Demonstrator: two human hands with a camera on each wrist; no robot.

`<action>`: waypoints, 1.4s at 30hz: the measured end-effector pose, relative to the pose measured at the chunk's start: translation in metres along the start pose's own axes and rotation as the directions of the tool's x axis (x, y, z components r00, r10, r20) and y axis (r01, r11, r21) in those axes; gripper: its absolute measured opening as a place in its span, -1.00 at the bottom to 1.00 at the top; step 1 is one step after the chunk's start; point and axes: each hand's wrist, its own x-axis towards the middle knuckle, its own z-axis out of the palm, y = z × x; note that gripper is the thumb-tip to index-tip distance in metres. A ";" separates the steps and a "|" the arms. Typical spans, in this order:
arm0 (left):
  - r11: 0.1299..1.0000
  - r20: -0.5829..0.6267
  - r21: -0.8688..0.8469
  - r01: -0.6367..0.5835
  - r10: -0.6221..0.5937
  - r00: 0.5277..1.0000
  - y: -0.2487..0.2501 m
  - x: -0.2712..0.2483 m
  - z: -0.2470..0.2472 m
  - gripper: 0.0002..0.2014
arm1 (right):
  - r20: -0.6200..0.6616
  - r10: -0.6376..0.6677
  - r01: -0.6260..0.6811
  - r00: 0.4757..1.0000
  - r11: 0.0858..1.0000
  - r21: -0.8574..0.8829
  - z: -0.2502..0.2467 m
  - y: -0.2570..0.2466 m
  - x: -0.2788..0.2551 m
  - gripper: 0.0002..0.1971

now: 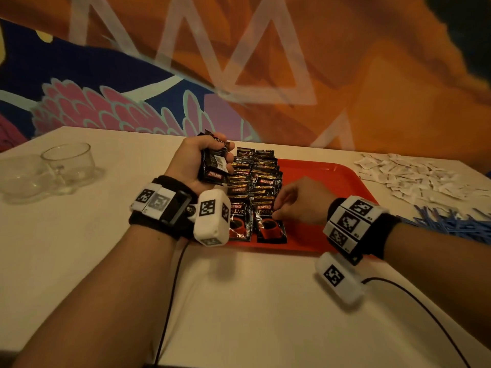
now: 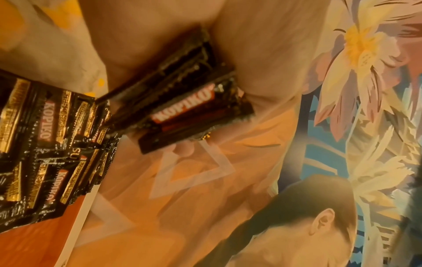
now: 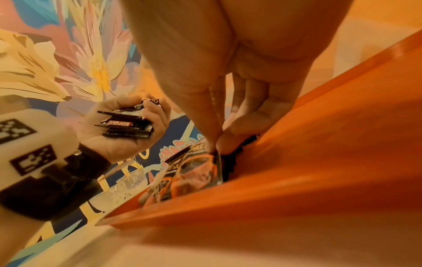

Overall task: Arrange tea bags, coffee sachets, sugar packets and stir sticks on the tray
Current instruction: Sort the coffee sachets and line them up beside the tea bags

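Observation:
A red tray (image 1: 332, 181) lies on the white table. Two overlapping rows of black Kopiko coffee sachets (image 1: 253, 181) run down its left part. My left hand (image 1: 191, 166) hovers palm up over the tray's left edge and grips a stack of coffee sachets (image 1: 214, 166), also seen in the left wrist view (image 2: 182, 101) and the right wrist view (image 3: 126, 124). My right hand (image 1: 297, 200) reaches down to the nearest sachet of the right row (image 1: 269, 225); its thumb and fingertips (image 3: 219, 142) pinch that sachet's (image 3: 194, 169) top edge.
Two clear glass cups (image 1: 67, 162) stand at the table's left. A pile of white sugar packets (image 1: 414, 176) lies right of the tray, with a heap of blue stir sticks (image 1: 451, 221) nearer me. Black cables (image 1: 170, 301) trail over the near table.

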 end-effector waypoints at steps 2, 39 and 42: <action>1.000 0.005 0.011 0.014 -0.014 1.000 -0.001 0.000 0.000 -0.86 | 0.011 0.005 -0.005 1.000 1.000 0.015 0.001 0.000 0.000 -0.91; -0.269 -0.089 0.963 0.032 -0.201 0.975 0.006 -0.025 0.016 -0.92 | 0.083 -0.079 0.105 0.993 0.920 -0.377 0.005 -0.009 -0.008 -0.64; -0.236 -0.102 0.971 0.045 -0.236 0.966 0.004 -0.025 0.015 -0.92 | 0.081 -0.082 0.109 0.993 0.903 -0.415 0.008 -0.011 -0.011 -0.57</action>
